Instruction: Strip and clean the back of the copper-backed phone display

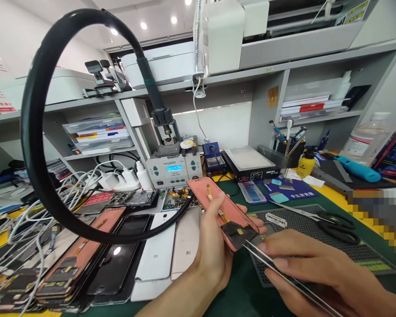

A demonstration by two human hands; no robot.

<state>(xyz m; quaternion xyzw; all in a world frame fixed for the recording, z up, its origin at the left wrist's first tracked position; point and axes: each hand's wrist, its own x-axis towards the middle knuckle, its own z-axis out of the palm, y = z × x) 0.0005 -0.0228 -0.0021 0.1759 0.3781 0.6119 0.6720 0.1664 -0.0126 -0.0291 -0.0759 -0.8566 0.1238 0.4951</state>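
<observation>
My left hand [214,242] is closed around a phone screen [214,207], its pink-orange back turned up toward me. An orange flex cable runs down the back to a black film patch at the lower end. Between the fingers of my right hand [310,268] is a pair of tweezers [284,275]. The tweezer tips are at the lower edge of the screen, beside the black patch; whether they touch it I cannot tell.
Scissors [330,222] and a razor blade [276,219] lie on the grey mat [378,259] at right. Phones [158,246] and stacked screens [82,246] cover the left. A thick black hose [33,119] loops from the hot-air station [174,169]. White cables [29,251] tangle far left.
</observation>
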